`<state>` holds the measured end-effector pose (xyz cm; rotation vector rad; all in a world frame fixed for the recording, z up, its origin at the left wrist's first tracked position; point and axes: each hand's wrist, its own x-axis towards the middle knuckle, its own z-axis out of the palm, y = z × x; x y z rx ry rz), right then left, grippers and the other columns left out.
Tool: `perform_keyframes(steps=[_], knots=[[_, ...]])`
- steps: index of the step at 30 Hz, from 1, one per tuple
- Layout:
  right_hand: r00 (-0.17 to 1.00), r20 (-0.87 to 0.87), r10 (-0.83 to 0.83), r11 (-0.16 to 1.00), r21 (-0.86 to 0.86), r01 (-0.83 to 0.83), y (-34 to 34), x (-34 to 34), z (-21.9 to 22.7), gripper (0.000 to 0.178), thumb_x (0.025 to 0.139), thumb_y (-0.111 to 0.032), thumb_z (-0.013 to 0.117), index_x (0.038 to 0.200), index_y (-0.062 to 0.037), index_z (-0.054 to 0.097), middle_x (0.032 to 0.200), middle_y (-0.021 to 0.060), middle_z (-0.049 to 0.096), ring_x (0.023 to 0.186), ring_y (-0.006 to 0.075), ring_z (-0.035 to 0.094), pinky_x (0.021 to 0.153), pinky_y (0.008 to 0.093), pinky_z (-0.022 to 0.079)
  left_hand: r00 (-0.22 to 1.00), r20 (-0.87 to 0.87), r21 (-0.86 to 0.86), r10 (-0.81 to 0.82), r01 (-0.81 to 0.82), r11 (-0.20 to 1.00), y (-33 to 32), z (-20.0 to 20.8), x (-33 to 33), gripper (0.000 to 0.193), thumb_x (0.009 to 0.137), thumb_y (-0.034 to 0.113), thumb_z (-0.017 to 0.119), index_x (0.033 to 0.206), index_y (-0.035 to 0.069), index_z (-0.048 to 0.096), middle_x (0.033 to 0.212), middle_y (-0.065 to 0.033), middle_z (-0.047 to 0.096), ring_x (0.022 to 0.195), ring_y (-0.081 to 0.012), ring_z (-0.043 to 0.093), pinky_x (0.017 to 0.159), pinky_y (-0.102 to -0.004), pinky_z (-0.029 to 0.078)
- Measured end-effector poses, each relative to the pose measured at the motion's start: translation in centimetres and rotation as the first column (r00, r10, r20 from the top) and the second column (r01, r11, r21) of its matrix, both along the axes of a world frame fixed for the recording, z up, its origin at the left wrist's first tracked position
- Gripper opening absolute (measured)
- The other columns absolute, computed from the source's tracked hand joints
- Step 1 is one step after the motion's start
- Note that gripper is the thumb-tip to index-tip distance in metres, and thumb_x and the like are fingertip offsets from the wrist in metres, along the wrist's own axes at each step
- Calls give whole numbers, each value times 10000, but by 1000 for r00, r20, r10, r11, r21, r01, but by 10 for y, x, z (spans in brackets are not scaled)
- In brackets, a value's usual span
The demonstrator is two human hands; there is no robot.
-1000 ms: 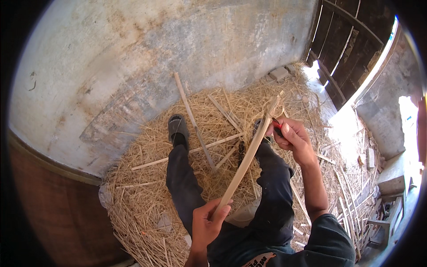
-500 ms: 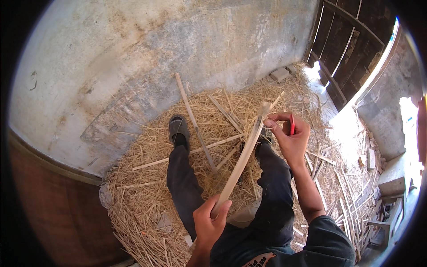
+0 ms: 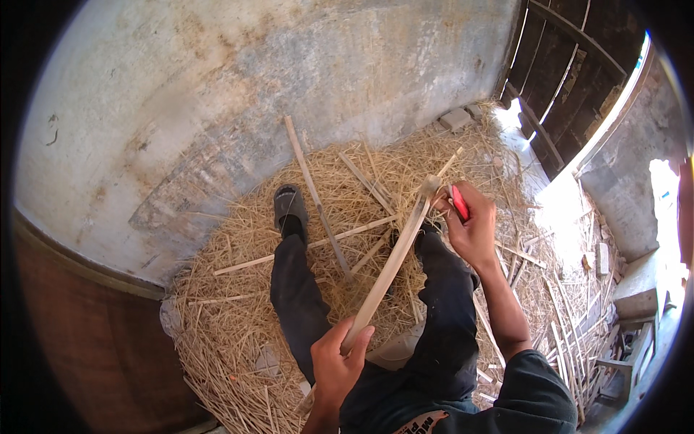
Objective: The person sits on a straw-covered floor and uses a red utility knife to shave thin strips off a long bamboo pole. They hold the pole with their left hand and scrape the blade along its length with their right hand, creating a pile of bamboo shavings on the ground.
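My left hand [image 3: 338, 365] is closed around the lower end of a long pale bamboo strip [image 3: 389, 273]. The strip slants up and to the right between my legs, with a thicker, darker-marked part near its far end. Beside that far end is my right hand [image 3: 470, 223], its fingers curled around a small red-handled knife [image 3: 460, 203]. The blade is mostly hidden by the fingers and too small to make out well. Thin shavings [image 3: 436, 217] hang near the right fingertips and the strip.
Shavings and loose strips [image 3: 238, 325] cover the floor around my legs. One long slat [image 3: 307, 173] leans on the stained wall [image 3: 238, 87] ahead. A block [image 3: 455, 119] lies at the wall's foot. Dark wooden boards [image 3: 560, 79] stand far right, and a brown panel [image 3: 94, 340] at left.
My right hand has shifted slightly down and turned, so more of the red handle shows. The strip's far end has dipped a little; my left hand keeps its hold.
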<state>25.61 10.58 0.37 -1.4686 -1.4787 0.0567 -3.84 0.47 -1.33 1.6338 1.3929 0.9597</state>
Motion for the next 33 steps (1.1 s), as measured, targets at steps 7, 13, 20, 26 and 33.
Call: perform_keyframes(steps=[7,13,20,26,33], knots=[[953,-261,153,979,-93,-183,1,12,-3,156,942,-109,800,1024,2,726,790,39,638,688,147,544,670,336,469,1000,-17,-17,0,0,1000,0,0,-4,260,972,160,839,1131,-35,775,734,-52,663,614,-60,534,542,-262,409],[846,-517,133,961,-143,-239,-12,24,3,295,985,-137,786,1246,-26,702,1032,-41,693,748,110,575,714,272,470,998,51,-52,23,-21,998,4,2,-1,266,999,172,815,1144,-47,771,733,-5,648,611,-28,496,531,-240,355],[888,-360,285,943,-60,-327,-46,-11,-19,288,975,-171,788,1233,-56,732,976,29,720,734,162,681,651,305,513,994,110,47,28,-33,998,14,10,10,248,1003,132,804,1155,-59,760,718,22,619,611,-4,449,527,-227,316],[916,171,362,928,24,-371,-64,-46,-4,339,880,-314,873,1121,-95,778,793,22,676,631,215,679,577,343,529,989,149,71,19,-30,997,14,21,21,244,989,122,818,1139,-60,755,717,28,615,605,-1,433,523,-224,299],[888,326,324,937,18,-348,-70,-53,2,359,854,-352,882,1109,-118,786,736,-10,611,582,173,653,527,321,504,995,100,171,20,-37,985,13,22,29,253,971,116,836,1137,-54,751,717,13,611,608,-16,446,521,-232,315]])
